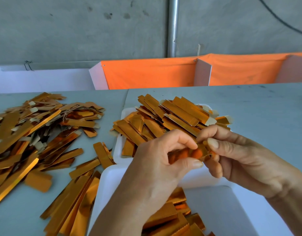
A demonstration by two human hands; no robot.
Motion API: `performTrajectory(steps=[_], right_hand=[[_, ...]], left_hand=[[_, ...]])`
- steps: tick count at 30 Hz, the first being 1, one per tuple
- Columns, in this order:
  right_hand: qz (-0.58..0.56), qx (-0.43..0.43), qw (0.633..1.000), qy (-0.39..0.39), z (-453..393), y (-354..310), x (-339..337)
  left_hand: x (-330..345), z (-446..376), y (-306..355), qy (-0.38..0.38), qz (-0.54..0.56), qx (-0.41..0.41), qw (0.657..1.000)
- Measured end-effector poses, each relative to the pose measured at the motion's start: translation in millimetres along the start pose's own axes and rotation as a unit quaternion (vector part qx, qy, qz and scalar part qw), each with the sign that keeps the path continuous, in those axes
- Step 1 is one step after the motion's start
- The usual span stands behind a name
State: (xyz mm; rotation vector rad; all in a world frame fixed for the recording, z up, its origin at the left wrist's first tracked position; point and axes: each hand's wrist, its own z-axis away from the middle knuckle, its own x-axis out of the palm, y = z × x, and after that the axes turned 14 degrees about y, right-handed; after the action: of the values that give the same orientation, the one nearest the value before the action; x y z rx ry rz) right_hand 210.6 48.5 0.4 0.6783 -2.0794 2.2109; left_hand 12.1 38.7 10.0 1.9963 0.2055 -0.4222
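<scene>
One gold foil strip (pixel 200 151), held from both ends
The left grip (pixel 157 160) and right grip (pixel 240 160) pinch it; white tray (pixel 109 181) at six o'clock.

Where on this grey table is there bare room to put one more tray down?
Widest bare grey table lies right of the heaped white plastic tray, before the orange cloth. A narrow gap runs between that tray and the left pile of gold foil strips. Both are crowded.
</scene>
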Motion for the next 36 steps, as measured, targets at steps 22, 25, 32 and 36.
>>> performTrajectory(steps=[22, 25, 32, 36], right_hand=[[0.293, -0.181, 0.916, 0.206, 4.1, 3.7, 22.5], [0.377, -0.189, 0.868, 0.263, 3.7, 5.3, 27.2], [0.436, -0.175, 0.827, 0.309, 3.0, 6.5, 42.3], [0.297, -0.096, 0.892, 0.327, 2.5, 11.3, 43.7]], left_hand=[[16.2, 1.0, -1.9, 0.135, -0.218, 0.098, 0.962], [18.4, 0.7, -1.6, 0.145, -0.229, 0.099, 0.958], [21.6, 0.1, -4.1, 0.113, -0.315, 0.101, 0.937], [24.1, 0.1, 3.2, 0.083, -0.287, 0.111, 0.948]])
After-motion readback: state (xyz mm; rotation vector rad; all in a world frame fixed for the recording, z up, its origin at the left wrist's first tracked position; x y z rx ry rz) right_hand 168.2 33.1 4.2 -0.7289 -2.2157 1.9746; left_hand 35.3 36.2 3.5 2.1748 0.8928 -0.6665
